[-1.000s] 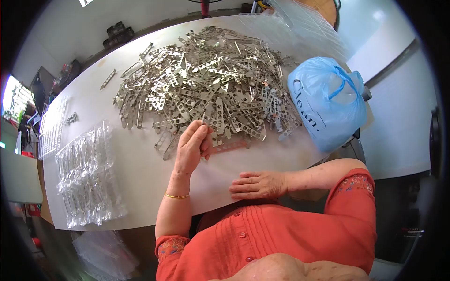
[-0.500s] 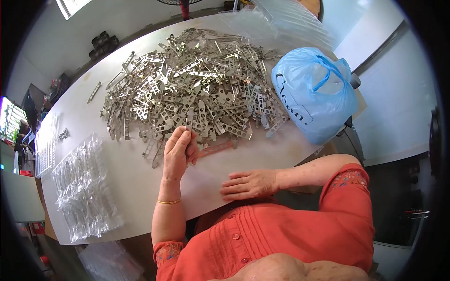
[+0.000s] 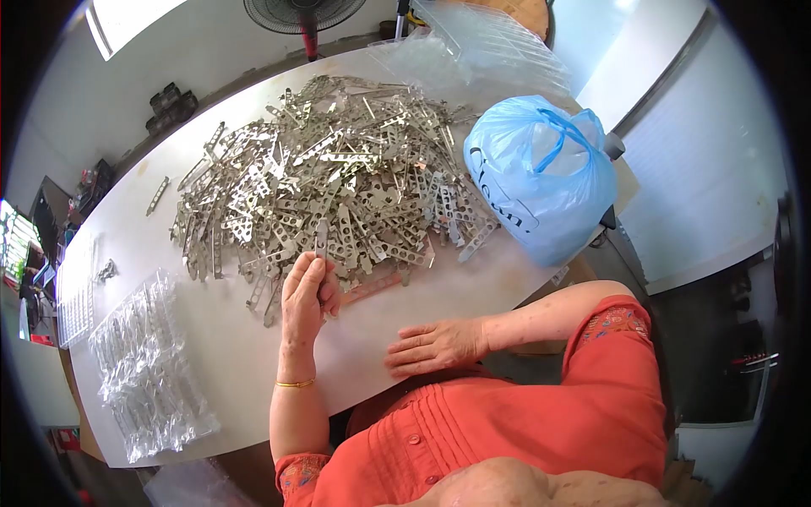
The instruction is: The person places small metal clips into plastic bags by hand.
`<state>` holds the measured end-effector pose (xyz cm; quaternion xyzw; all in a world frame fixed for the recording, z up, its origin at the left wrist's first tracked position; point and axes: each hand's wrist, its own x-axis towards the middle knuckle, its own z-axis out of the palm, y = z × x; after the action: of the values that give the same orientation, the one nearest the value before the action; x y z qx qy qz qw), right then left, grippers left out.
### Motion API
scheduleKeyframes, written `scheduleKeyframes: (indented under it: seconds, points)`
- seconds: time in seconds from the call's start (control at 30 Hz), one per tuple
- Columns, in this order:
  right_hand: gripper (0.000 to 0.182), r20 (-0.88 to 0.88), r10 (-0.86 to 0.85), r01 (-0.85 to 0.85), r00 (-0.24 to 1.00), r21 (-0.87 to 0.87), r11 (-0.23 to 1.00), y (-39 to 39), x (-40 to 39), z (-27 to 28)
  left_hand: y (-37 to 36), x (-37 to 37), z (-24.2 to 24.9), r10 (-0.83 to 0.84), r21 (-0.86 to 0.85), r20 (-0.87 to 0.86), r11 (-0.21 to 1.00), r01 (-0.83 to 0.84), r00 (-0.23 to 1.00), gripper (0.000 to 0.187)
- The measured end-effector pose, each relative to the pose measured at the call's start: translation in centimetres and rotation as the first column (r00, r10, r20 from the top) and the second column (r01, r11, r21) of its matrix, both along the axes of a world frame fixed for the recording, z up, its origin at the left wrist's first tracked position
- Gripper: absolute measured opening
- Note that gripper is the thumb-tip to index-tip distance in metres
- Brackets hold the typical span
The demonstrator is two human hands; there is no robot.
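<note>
My left hand (image 3: 306, 291) is closed, thumb against fingers, around the lower end of a perforated metal strip (image 3: 321, 235). The strip's free end points up, in front of a large heap of similar flat metal strips with round holes (image 3: 338, 169). Beside the left fingers, at the heap's near edge, lies a long reddish strip (image 3: 376, 286). My right hand (image 3: 441, 345) rests palm down on the pale table (image 3: 363, 338) by its near edge. Its fingers are stretched out and nothing shows in them.
A tied blue plastic bag (image 3: 541, 182) stands right of the heap. Clear plastic trays (image 3: 152, 372) with shiny contents lie at the left, another tray (image 3: 76, 296) behind. More clear trays (image 3: 481, 51) sit at the far right. A fan (image 3: 304, 10) stands beyond the table.
The camera view has tilted up a little, so the heap and bag appear lower and more of the fan shows. Both hands keep nearly the same pose, the left still holding the strip.
</note>
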<state>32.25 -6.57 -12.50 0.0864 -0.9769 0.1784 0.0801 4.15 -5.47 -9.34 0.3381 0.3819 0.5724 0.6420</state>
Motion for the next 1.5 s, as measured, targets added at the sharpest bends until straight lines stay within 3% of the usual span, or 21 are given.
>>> scheduleKeyframes:
  seconds: [0.47, 0.9, 1.1, 1.3, 1.4, 1.47, 1.5]
  points:
    - [0.049, 0.03, -0.013, 0.011, 0.999, 0.059, 0.998, 0.2, 0.2, 0.2, 0.3, 0.3, 0.1, 0.007, 0.008, 0.023, 1.0, -0.008, 1.0, 0.02]
    - [0.052, 0.005, -0.011, 0.01, 1.0, 0.08, 0.997, -0.1, 0.2, -0.6, 0.0, 0.3, 0.0, 0.029, 0.006, -0.076, 1.0, -0.029, 0.997, 0.02]
    - [0.05, 0.005, -0.002, 0.002, 1.0, -0.003, 1.0, -0.3, 0.1, 0.0, 0.0, 0.2, -0.2, 0.001, 0.007, -0.041, 1.0, -0.001, 0.999, 0.023]
    - [0.047, 0.017, -0.031, 0.03, 0.999, 0.05, 0.998, -0.2, 0.2, 0.8, 0.1, 0.0, -0.3, -0.011, 0.022, -0.013, 1.0, 0.011, 1.0, 0.022]
    - [0.047, 0.007, -0.059, 0.059, 0.998, -0.051, 0.997, -0.4, -0.2, 2.5, 0.0, -0.3, -0.1, -0.002, 0.035, -0.023, 0.999, 0.002, 1.0, 0.022]
    - [0.043, -0.197, -0.172, 0.178, 0.965, 0.013, 0.984, 0.9, -0.3, 5.3, 0.0, -0.3, 0.0, 0.021, 0.031, -0.013, 0.999, -0.021, 1.0, 0.022]
    - [0.036, -0.317, -0.227, 0.28, 0.921, 0.134, 0.951, 2.1, 0.0, 6.6, 0.0, -0.3, 0.0, 0.022, 0.036, -0.007, 0.999, -0.022, 1.0, 0.022]
